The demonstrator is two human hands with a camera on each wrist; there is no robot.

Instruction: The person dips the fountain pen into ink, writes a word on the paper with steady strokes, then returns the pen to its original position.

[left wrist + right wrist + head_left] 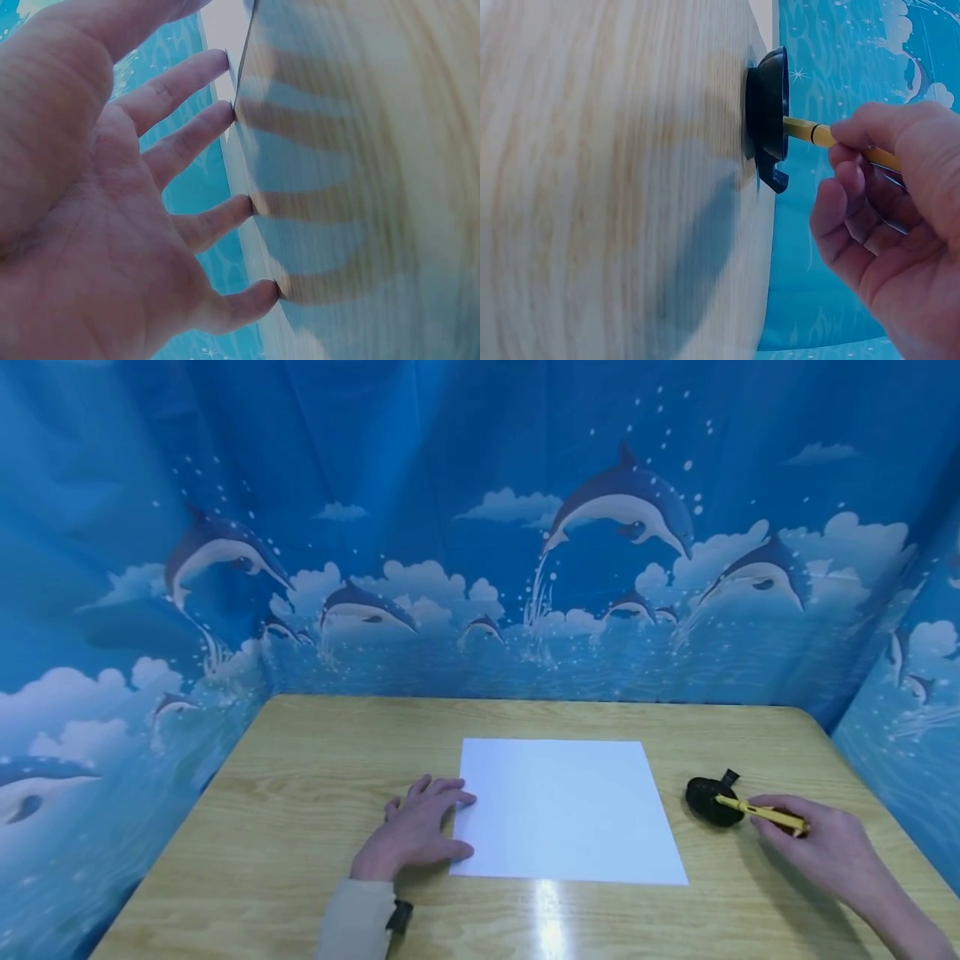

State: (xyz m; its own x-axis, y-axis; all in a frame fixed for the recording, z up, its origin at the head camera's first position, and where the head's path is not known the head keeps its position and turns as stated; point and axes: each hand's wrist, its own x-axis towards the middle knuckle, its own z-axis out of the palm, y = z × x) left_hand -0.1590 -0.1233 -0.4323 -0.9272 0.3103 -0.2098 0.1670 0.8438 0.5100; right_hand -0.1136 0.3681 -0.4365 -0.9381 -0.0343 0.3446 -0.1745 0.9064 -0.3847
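Note:
A sheet of white paper (562,810) lies flat on the table. At its left edge is my left hand (420,827), fingers spread, with the thumb and a fingertip over the margin. In the left wrist view, fingertips (264,292) of that hand rest on the tabletop. To the right of the paper stands a shallow black cup-like piece (712,802) with a short tab; seen from the side, it has a flared rim. My right hand (825,839) pinches a slim yellow pen-like stick (821,135) with a dark band. Its tip meets the black piece inside the rim.
The light wood table (300,793) has rounded far corners. Behind and beside it hangs a blue curtain (450,527) printed with dolphins and clouds. A bright reflection shows on the wood in front of the paper.

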